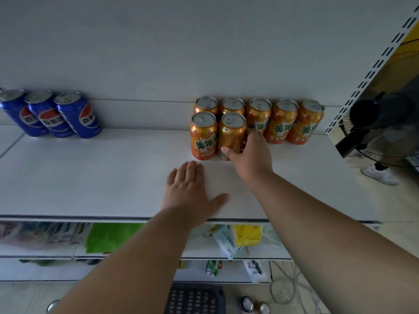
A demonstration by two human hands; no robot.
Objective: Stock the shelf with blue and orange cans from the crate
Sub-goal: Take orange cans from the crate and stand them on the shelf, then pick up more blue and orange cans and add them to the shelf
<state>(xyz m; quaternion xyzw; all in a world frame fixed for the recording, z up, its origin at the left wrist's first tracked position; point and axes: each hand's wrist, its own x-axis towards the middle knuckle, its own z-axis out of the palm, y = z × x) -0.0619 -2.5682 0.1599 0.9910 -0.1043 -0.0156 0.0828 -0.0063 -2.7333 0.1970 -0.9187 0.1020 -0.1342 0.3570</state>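
Orange can point(231, 135) gripped by the right hand point(251, 155) — squared into its row; left hand point(192, 191) flat, open, bracing on the shelf point(90, 177).

- Two bare forearms reach into view from the bottom edge, with no sleeve showing on either as far as the picture goes.
- The left hand point(190, 191) wears no glove, ring or watch; behind its fingers, the wrist is bare.
- The right hand point(251, 155) is likewise uncovered, with no band or bracelet on the wrist behind the fingers.
- The right thumb's nail is short, plain and unpainted.
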